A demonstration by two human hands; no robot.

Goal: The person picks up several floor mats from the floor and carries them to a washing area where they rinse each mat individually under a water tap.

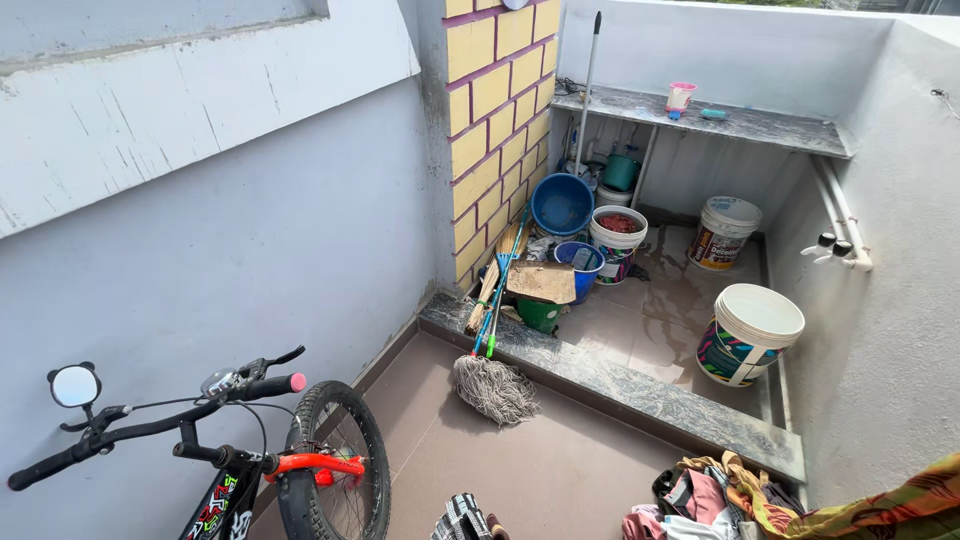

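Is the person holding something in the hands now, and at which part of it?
It cannot be told: no hand shows in the head view. The mop lies untouched over the stone step, and the clothes pile sits on the floor.

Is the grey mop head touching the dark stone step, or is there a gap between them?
Touching. In the head view the mop head lies on the floor tiles with its upper strands pressed against the front edge of the stone step; no gap shows between them.

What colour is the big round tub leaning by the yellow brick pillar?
The tub is blue, seen best in the head view.
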